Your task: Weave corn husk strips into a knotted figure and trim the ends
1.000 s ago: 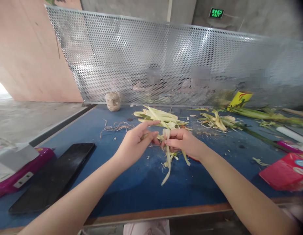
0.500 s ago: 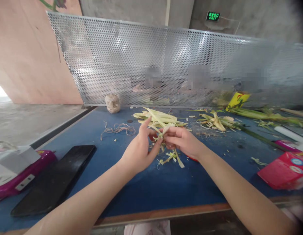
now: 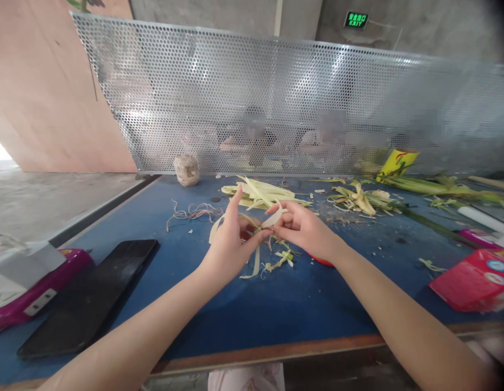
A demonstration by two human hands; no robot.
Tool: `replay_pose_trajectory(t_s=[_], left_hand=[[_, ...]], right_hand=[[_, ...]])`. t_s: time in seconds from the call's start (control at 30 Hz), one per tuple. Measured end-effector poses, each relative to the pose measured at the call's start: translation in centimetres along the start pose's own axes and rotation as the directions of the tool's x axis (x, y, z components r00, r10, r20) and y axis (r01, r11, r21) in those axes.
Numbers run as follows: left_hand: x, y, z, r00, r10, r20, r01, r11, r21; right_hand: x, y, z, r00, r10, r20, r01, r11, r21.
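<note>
At centre, the left hand (image 3: 230, 239) partly hides pale strips (image 3: 273, 219), the right hand (image 3: 307, 231) a red object (image 3: 322, 262); a purple device (image 3: 36, 298) is cut off by the left edge; people (image 3: 257, 149) behind the mesh panel (image 3: 219, 81) are blurred.

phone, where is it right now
In the head view, the black phone lies at lower left on the blue table, between the purple power strip and the person's left forearm.
</note>
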State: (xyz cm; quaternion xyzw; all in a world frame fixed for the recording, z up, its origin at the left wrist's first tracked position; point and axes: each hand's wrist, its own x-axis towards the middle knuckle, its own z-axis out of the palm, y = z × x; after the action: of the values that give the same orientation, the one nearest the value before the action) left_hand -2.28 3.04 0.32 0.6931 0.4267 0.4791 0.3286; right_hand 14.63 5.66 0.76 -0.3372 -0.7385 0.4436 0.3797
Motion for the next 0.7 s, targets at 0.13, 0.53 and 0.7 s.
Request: replay_pose_trajectory(t_s=[0.13, 0.53, 0.7], left_hand=[[0.4, 0.2, 0.0, 0.987, -0.152, 0.059, 0.162, 0.955, -0.247], [1.0, 0.4, -1.3, 0.956, -0.268, 0.116, 0.292, 0.878, -0.379], [0.8, 0.3, -0.7, 0.937, -0.321, 0.138, 0.347, 0.809, -0.475]], right_hand=[[0.1, -0.3, -0.4, 1.000, 0.002, -0.021, -0.002, 1.000, -0.006], [0.0, -0.6, -1.5, 1.000, -0.001, -0.014, 0.001, 1.000, -0.008], [0.3, -0.3, -1.1, 0.988, 0.063, 0.138, -0.071, 0.996, 0.057]])
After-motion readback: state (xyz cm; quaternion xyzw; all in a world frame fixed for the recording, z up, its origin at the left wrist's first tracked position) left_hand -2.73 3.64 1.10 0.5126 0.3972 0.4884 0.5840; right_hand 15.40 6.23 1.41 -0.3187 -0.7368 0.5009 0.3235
